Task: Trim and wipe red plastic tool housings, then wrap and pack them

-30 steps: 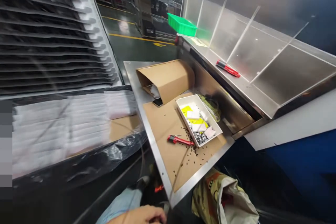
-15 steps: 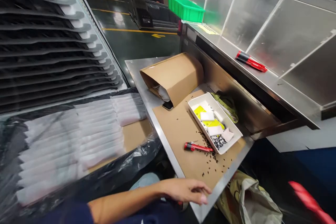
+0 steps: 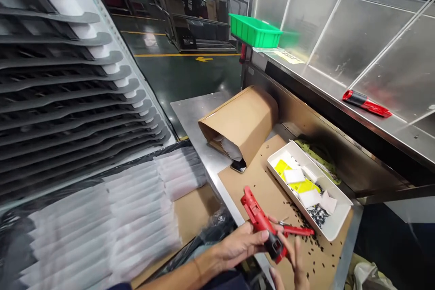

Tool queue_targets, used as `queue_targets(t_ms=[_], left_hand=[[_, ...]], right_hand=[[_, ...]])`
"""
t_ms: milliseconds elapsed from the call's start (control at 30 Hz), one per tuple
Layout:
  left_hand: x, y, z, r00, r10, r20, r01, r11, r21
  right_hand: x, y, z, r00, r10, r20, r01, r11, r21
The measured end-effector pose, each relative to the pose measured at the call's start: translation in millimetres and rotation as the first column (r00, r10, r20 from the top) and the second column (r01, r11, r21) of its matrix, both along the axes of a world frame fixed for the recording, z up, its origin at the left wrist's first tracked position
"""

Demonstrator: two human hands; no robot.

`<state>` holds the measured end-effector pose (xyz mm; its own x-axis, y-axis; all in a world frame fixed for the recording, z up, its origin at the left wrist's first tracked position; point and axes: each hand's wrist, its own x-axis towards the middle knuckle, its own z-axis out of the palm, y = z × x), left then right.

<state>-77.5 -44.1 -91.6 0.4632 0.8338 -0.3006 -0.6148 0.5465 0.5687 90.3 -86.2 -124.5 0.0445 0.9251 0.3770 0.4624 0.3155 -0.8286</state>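
Observation:
My left hand (image 3: 243, 244) is closed around a red and black plastic housing (image 3: 260, 219), its thumb lying across the near part. The housing is tilted, red end up and away, black end towards me. At that black end are the fingers of my right hand (image 3: 290, 265), touching it, with the thumb lower down and the palm out of frame. Just beyond lies another red piece (image 3: 299, 230) on the cardboard sheet (image 3: 244, 176), partly hidden by my hands. A white tray (image 3: 343, 210) beside it holds small black parts, white blocks and a yellow label.
A brown paper bag (image 3: 241, 122) lies open-mouthed on the metal table (image 3: 190, 108). Small black parts are scattered near the tray. To the left are white wrapped packs (image 3: 136, 217) and a stacked rack (image 3: 68, 81). A ledge carries a green bin (image 3: 254, 34) and another red-black piece (image 3: 367, 103).
The red and black housing has come from the lower right to the middle, into both hands. My left hand has closed on it, and my right hand has entered the view.

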Motion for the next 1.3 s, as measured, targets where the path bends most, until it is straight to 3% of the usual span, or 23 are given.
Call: queue_targets(t_ms=[100,167,400,533,733,900,1033,1300], left_hand=[[-7,3,-3.3,0.988,0.152,-0.005,-0.152,0.986,0.075],[-8,4,-2.8,0.981,0.195,-0.005,-0.193,0.976,0.103],[-4,6,14.4,0.992,0.125,-0.011,-0.121,0.971,0.205],[2,8,8.3,0.992,0.117,-0.041,-0.103,0.962,0.254],[14,11,-12.9,0.996,0.082,0.038,-0.090,0.948,0.307],[18,17,-11.3,1.000,0.022,-0.002,-0.019,0.927,0.374],[19,23,-10.0,1.000,-0.010,-0.025,0.019,0.913,0.409],[25,32,-16.4,0.998,-0.009,-0.056,0.032,0.903,0.429]], right_hand=[[-2,9,18.8,0.977,-0.184,-0.106,0.170,0.977,-0.125],[-2,14,30.8,0.955,-0.274,-0.109,0.247,0.945,-0.216],[-20,21,49.5,0.960,-0.180,-0.212,0.094,0.927,-0.363],[-28,24,58.4,0.945,-0.191,-0.265,0.074,0.916,-0.395],[-23,24,57.9,0.924,-0.240,-0.297,0.119,0.920,-0.372],[-19,26,56.0,0.915,-0.280,-0.290,0.167,0.918,-0.360],[-16,28,53.2,0.914,-0.256,-0.316,0.131,0.921,-0.366],[-11,38,50.3,0.896,-0.265,-0.355,0.122,0.918,-0.377]])
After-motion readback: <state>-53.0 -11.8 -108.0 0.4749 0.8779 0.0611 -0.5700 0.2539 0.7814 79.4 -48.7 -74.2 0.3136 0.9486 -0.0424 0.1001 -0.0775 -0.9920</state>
